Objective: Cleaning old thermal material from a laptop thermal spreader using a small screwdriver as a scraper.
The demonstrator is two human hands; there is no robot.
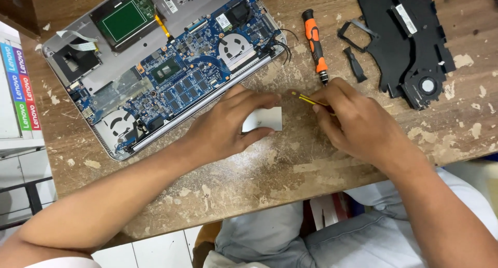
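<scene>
Now white card (263,119) between left fingers (259,99).

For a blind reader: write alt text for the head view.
A left hand pins a small white rectangular piece on a worn wooden table while the right hand holds a thin yellow tool. An opened laptop with blue circuit board lies behind, beside an orange-and-black screwdriver.

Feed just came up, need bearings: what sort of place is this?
Likely an electronics repair bench: an opened laptop with its circuit board bared, an orange screwdriver and removed black plastic parts on a worn wooden table.
</scene>
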